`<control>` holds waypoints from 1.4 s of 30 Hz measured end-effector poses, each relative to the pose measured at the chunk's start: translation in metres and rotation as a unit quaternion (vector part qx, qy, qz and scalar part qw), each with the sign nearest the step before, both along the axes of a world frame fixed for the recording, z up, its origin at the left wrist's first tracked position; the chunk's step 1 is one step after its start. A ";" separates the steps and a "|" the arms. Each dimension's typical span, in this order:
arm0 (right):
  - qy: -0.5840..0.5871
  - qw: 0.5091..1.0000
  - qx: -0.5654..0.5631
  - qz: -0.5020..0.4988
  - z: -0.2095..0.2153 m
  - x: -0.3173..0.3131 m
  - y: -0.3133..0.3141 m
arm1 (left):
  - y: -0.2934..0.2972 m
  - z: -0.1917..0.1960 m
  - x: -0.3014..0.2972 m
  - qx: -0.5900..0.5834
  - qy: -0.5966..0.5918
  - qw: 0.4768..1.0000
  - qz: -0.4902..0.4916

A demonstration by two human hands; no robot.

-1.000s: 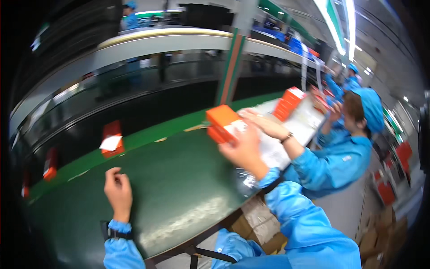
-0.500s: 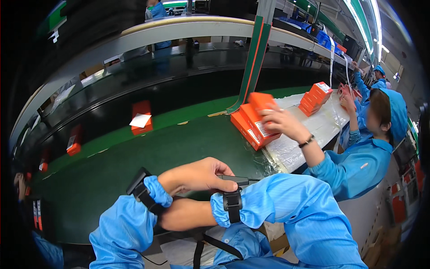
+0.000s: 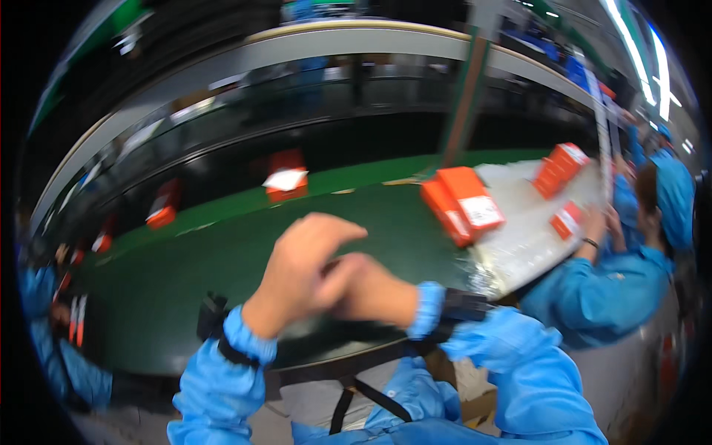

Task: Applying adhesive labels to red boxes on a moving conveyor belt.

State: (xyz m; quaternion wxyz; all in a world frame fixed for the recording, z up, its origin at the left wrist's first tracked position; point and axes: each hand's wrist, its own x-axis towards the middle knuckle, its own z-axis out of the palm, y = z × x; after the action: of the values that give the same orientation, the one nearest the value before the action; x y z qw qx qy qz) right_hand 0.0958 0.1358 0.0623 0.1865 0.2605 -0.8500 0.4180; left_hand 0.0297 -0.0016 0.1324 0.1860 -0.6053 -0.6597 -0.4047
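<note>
My left hand (image 3: 297, 259) is raised above the green work surface (image 3: 215, 297), fingers curved with a gap to the thumb. I see nothing held in it. My right hand (image 3: 374, 288) meets it from the right, and the two seem to touch or overlap. Its fingers are partly behind the left hand and smeared by motion. A black strapped device (image 3: 467, 304) sits on my right wrist, another black strapped device (image 3: 213, 315) on my left. Beyond the hands, to the right, orange-red boxes (image 3: 460, 204) with white labels stand together at the end of the green surface.
A co-worker (image 3: 623, 289) in blue on the right has hands near a small red box (image 3: 566, 220) on a plastic-covered table (image 3: 519, 230), where stacked boxes (image 3: 560, 169) stand. Along the dark far strip lie a paper-topped box (image 3: 287, 178) and several others. Another person (image 3: 44, 311) is at the left edge.
My left hand has come off the device on my right wrist, and my forearms are no longer crossed. The co-worker's hand has left the near box stack. The whole view has shifted.
</note>
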 end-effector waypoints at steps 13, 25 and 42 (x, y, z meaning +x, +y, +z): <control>-0.277 0.930 0.172 0.166 0.096 -0.055 -0.092 | -0.010 -0.112 -0.056 -0.352 0.001 0.933 0.077; 0.091 0.981 0.052 0.166 0.064 -0.073 -0.088 | -0.061 -0.077 -0.046 -0.227 -0.048 0.967 0.110; -0.029 0.824 0.205 -0.528 -0.060 -0.237 0.049 | -0.103 -0.146 -0.131 0.041 -0.064 0.935 0.345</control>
State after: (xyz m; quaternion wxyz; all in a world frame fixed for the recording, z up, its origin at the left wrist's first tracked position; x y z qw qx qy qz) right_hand -0.1411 0.1847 0.0025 0.2958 -0.2079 -0.9290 0.0790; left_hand -0.1013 -0.1046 -0.0136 0.2964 -0.3050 -0.8212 -0.3805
